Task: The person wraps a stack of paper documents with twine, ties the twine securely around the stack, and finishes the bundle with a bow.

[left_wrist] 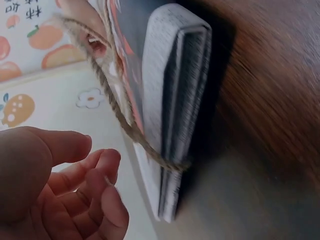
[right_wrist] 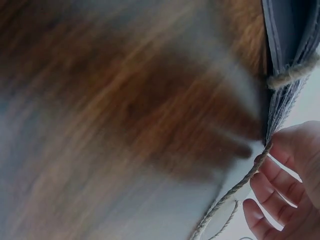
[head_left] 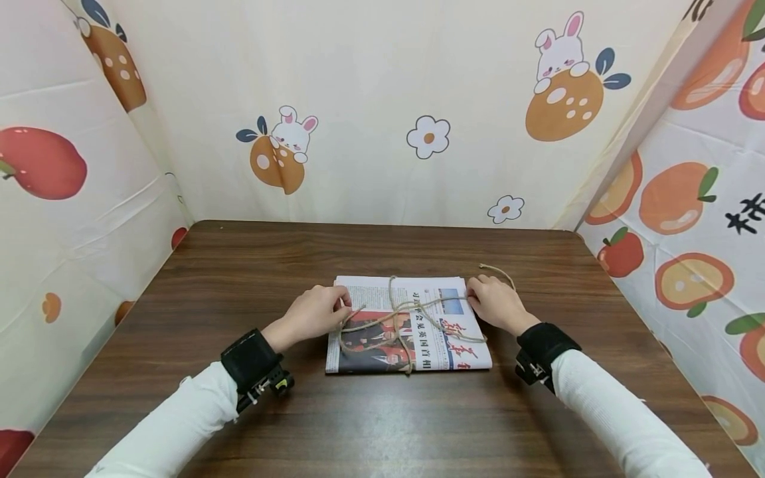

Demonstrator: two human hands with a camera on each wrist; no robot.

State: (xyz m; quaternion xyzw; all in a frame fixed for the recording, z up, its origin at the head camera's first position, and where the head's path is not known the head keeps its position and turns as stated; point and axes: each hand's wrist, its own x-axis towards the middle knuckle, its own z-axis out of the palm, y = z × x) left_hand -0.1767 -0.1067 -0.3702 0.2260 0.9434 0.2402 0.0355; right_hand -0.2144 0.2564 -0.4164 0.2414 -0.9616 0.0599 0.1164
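Note:
A folded stack of newspaper (head_left: pixel 373 289) lies on the table, bound crosswise with twine (head_left: pixel 394 312) that crosses loosely over the front page. At its left edge is my left hand (head_left: pixel 319 309), fingers loosely bent. Nothing sits between thumb and fingers of that hand (left_wrist: pixel 70 185) in the left wrist view, where a strand of twine (left_wrist: pixel 122 120) wraps the paper's side beside it. My right hand (head_left: pixel 496 302) is at the right edge, pinching a length of twine (right_wrist: pixel 235 187) between thumb and forefinger. A free tail of it sticks out past this hand.
The dark wood tabletop (head_left: pixel 269 425) extends around the stack. A printed curtain (head_left: pixel 358 79) hangs behind the far edge, with fruit-patterned cloth (head_left: pixel 687 265) along the right and a similar cloth (head_left: pixel 78 232) along the left. Both wrists wear black camera straps (head_left: pixel 251 358).

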